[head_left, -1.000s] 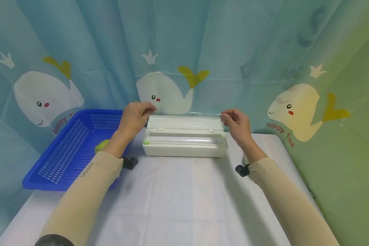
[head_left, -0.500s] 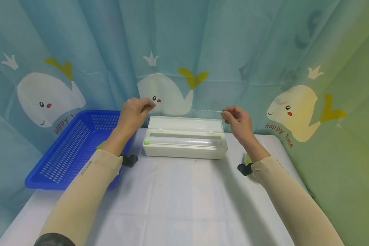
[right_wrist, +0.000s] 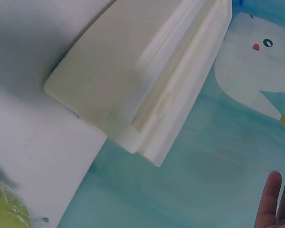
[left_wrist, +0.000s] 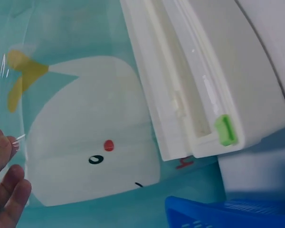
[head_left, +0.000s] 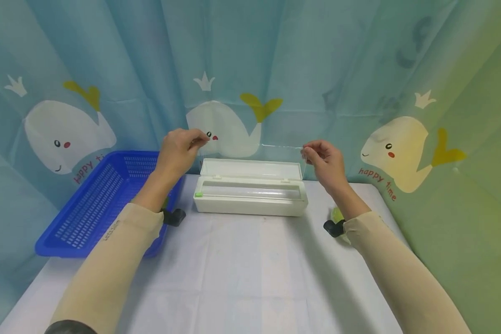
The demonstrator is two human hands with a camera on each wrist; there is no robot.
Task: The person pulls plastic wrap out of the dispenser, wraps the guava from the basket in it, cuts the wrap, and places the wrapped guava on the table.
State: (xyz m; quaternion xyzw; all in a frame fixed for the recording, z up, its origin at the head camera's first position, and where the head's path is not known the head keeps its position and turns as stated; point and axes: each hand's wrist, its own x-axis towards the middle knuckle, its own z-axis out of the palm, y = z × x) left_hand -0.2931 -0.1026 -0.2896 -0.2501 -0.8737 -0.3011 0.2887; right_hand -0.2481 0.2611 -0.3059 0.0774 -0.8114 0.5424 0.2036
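Observation:
My left hand (head_left: pixel 179 150) pinches one end of a clear sheet of cling film (head_left: pixel 281 146), behind and above a white cling film dispenser (head_left: pixel 250 208). My right hand (head_left: pixel 327 162) pinches the other end, so the upper edge runs taut between them. The dispenser's lid (head_left: pixel 250 168) stands raised at the back, and a film roll (head_left: pixel 250 191) shows in its slot. A green slide cutter (left_wrist: pixel 225 130) sits at the dispenser's left end. In the left wrist view, the left fingertips (left_wrist: pixel 14 185) hold gathered film. The right wrist view catches only some right fingers (right_wrist: pixel 270 199).
A blue plastic basket (head_left: pixel 67 253) stands at the left; something green (head_left: pixel 165 202) in it is mostly hidden by the left arm. Right of the dispenser, partly behind the right wrist, lies a yellow-green round thing (right_wrist: pixel 7 209) in clear film. A patterned curtain (head_left: pixel 309 60) hangs behind the table.
Both hands have risen slightly, drawing the film's edge higher above the dispenser lid. The left hand has also shifted a little left. The dispenser has stayed in place.

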